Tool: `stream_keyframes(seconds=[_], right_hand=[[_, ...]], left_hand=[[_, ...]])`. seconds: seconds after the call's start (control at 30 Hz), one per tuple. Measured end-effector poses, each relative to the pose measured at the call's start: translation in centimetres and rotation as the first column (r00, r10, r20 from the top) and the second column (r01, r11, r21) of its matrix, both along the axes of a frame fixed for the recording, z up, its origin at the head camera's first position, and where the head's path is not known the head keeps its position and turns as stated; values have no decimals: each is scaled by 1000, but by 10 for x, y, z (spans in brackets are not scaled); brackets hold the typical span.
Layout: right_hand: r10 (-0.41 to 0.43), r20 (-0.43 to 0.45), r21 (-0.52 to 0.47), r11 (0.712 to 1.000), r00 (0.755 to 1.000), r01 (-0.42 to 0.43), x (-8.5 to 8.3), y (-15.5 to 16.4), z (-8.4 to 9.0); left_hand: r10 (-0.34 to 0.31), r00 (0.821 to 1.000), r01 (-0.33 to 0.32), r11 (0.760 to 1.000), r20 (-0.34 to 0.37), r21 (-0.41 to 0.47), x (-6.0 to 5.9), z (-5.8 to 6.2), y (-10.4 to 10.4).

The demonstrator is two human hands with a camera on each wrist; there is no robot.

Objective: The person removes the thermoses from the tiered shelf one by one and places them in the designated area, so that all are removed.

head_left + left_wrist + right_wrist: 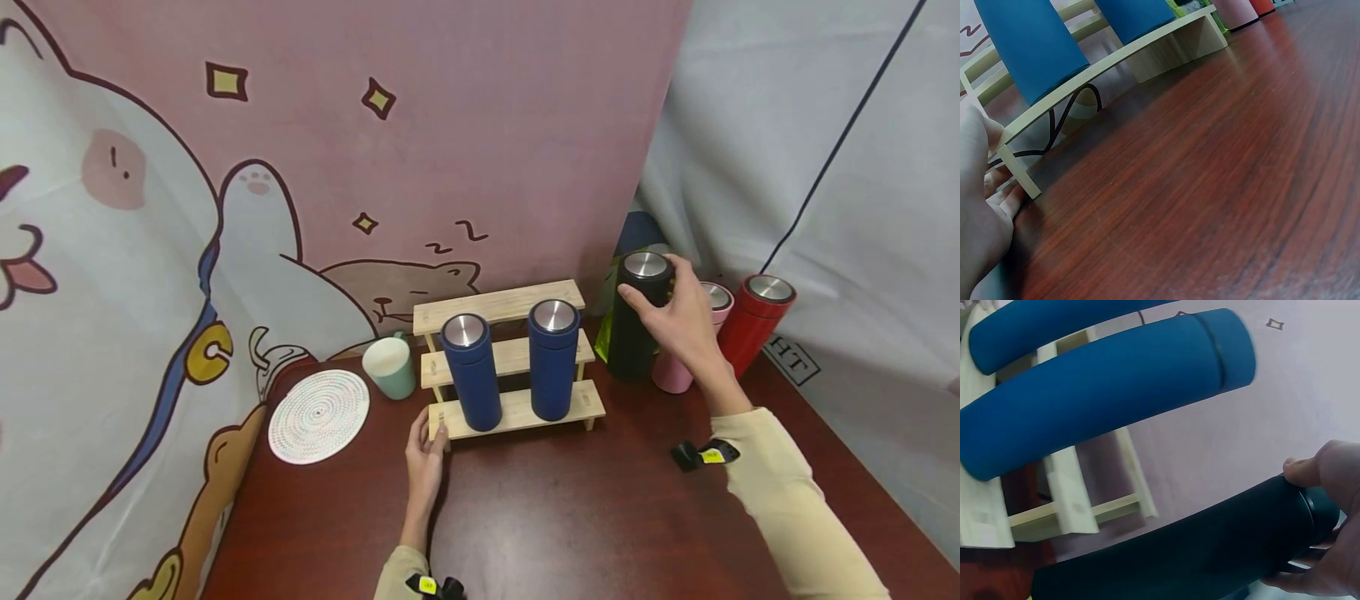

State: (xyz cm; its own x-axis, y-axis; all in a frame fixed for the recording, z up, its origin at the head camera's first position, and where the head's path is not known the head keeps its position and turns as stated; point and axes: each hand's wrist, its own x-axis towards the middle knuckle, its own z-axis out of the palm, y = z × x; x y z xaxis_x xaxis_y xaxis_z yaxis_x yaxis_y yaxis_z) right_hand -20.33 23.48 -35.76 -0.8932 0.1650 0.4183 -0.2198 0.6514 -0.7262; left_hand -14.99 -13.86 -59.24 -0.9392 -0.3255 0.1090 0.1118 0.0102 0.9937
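Observation:
My right hand (678,312) grips a black thermos flask (633,333) near its steel-topped lid; in the right wrist view the thumb and fingers lie around the upper end of the black flask (1191,550). My left hand (425,450) holds the left end of a three-step wooden rack (517,423), thumb on the lowest step, fingers at the leg (1019,172). Two blue thermos flasks stand upright on that lowest step, a left one (472,379) and a right one (553,367). Whether the black flask touches the table is hard to tell.
Right of the black flask stand a pink flask (672,372), partly hidden by the right hand, and a red flask (753,325). A green mug (392,371) and a round woven mat (318,417) lie left of the rack. Printed cloth (525,150) hangs behind the table.

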Motion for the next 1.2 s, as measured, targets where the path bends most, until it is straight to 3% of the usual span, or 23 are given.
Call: stream_keyframes(seconds=[0.23,0.6,0.83,1.2], right_hand=[[-28,-13,0,1000,1000,28,-3,-3,-26],[-73,-41,-79,994,996,70,-11,-3,-64],[-95,-72,-109,990,993,87,-14,-4,-78],[-97,-8,-94,991,995,96,-14,-3,-81]], left_hand=[[-9,1000,9,1000,7,-2,0,-1,-1],[11,1000,-11,1000,18,-6,0,-1,0],[6,1000,-6,1000,6,9,1,0,0],[8,1000,-8,1000,8,0,0,-2,0]])
